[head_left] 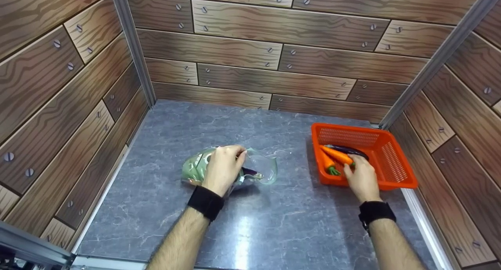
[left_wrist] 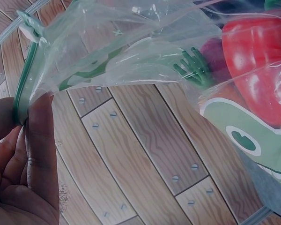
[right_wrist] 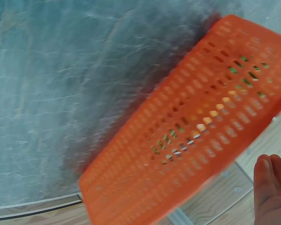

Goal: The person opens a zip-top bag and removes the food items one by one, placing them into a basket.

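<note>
My left hand (head_left: 225, 166) pinches the green zip edge (left_wrist: 25, 77) of a clear and green plastic bag (head_left: 193, 166) lying on the grey table. Inside the bag show an eggplant (head_left: 250, 172) with its stem end toward the opening, and a glossy red vegetable (left_wrist: 257, 61). Over the orange basket (head_left: 403, 176), my right hand (head_left: 363, 178) has its fingertips close to the leafy end of a carrot (head_left: 338, 155), fingers loosely bent. In the right wrist view those fingers (right_wrist: 267, 180) show above the basket's rim, with nothing visible between them.
Beside that carrot in the basket lie another carrot (head_left: 328, 162) with a green top and a dark eggplant (head_left: 348, 150). Wood-patterned walls (head_left: 235, 58) with metal corner posts (head_left: 133, 47) enclose the table (head_left: 274, 223) at the back and sides.
</note>
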Action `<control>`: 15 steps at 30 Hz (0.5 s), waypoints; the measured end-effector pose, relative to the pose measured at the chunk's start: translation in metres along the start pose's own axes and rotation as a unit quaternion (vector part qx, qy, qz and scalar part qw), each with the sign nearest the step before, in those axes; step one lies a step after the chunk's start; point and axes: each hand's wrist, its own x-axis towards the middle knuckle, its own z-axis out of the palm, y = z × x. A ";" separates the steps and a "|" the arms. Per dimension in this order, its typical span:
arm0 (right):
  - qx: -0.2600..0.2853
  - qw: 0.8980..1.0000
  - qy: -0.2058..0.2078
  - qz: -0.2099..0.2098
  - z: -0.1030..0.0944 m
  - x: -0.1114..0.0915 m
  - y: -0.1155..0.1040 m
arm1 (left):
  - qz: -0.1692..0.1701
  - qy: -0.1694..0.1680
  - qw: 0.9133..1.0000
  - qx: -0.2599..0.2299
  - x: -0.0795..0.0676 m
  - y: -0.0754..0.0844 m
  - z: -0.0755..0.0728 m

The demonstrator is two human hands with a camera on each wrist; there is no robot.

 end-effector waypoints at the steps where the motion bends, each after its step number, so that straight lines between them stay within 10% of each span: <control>1: 0.003 1.000 0.001 -0.004 0.000 0.000 -0.004 | 0.001 0.000 1.000 0.000 0.000 0.000 0.000; 15: 0.037 0.996 0.007 -0.079 0.001 0.004 -0.061 | 0.003 0.001 1.000 -0.007 0.000 0.000 0.001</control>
